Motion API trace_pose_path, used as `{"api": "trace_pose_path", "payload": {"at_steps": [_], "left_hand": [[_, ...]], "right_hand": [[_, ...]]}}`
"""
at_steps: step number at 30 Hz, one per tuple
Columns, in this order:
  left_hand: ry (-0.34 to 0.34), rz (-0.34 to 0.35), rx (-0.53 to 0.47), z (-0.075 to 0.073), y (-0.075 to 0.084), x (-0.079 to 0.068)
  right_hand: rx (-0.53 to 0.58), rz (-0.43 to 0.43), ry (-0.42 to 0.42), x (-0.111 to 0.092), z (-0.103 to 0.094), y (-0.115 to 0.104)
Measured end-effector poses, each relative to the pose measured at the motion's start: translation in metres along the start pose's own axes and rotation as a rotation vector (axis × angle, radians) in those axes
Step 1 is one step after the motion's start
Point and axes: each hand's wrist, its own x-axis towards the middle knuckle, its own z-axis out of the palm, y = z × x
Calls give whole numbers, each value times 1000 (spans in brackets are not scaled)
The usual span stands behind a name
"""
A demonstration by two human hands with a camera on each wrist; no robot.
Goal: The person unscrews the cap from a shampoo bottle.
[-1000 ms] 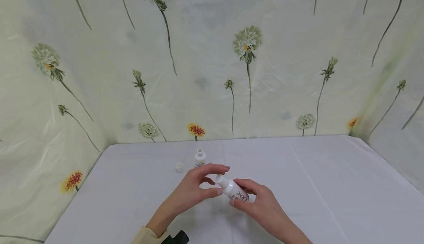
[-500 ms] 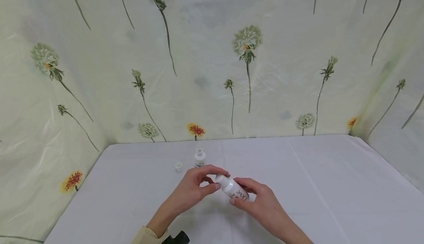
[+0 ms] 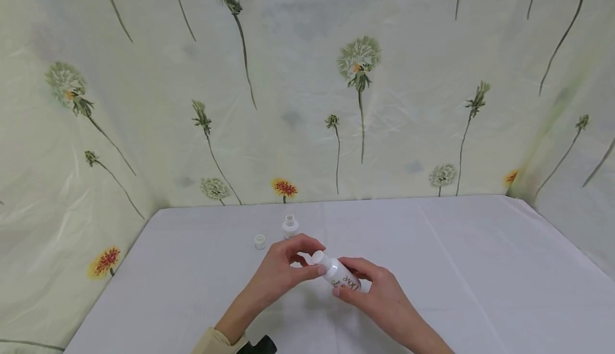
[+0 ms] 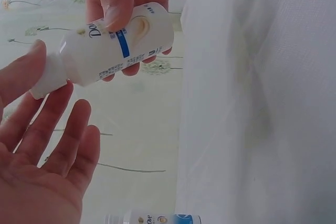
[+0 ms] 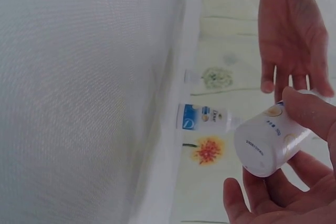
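Observation:
My right hand [image 3: 379, 292] grips a small white Dove bottle [image 3: 344, 278], tilted with its capped end up toward the left. Thumb and fingers of my left hand [image 3: 278, 268] pinch the white cap [image 4: 51, 76] on the bottle's neck. In the left wrist view the other left fingers spread loosely beneath. The bottle's round base [image 5: 256, 153] faces the right wrist camera. Behind the left hand, a second white Dove bottle [image 3: 290, 227] stands upright with its neck uncapped; the hand hides its lower part.
A loose white cap [image 3: 260, 242] lies on the table left of the standing bottle. A white cloth covers the table [image 3: 432, 268]. Flower-printed sheeting [image 3: 307, 97] rises behind it and at both sides.
The left fingers shift around the cap: they dip slightly, then rise, with the thumb moving back to the right across the cap. The right hand and bottle stay almost still.

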Motion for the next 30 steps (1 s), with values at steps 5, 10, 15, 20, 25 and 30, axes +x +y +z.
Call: {"api": "trace_pose_path", "payload": {"at_steps": [5, 10, 15, 20, 25, 30], "left_hand": [[13, -6, 0, 1, 1, 0], [-53, 20, -6, 0, 0, 1], [-149, 92, -16, -1, -2, 0], [-168, 162, -61, -3, -2, 0], [-173, 172, -91, -4, -2, 0], [-160, 173, -95, -5, -2, 0]], "right_hand": [[-4, -6, 0, 1, 0, -1], [6, 18, -5, 1, 0, -2], [8, 49, -8, 1, 0, -2], [6, 40, -3, 0, 0, -2], [7, 43, 2, 0, 0, -2], [15, 36, 0, 0, 0, -1]]}}
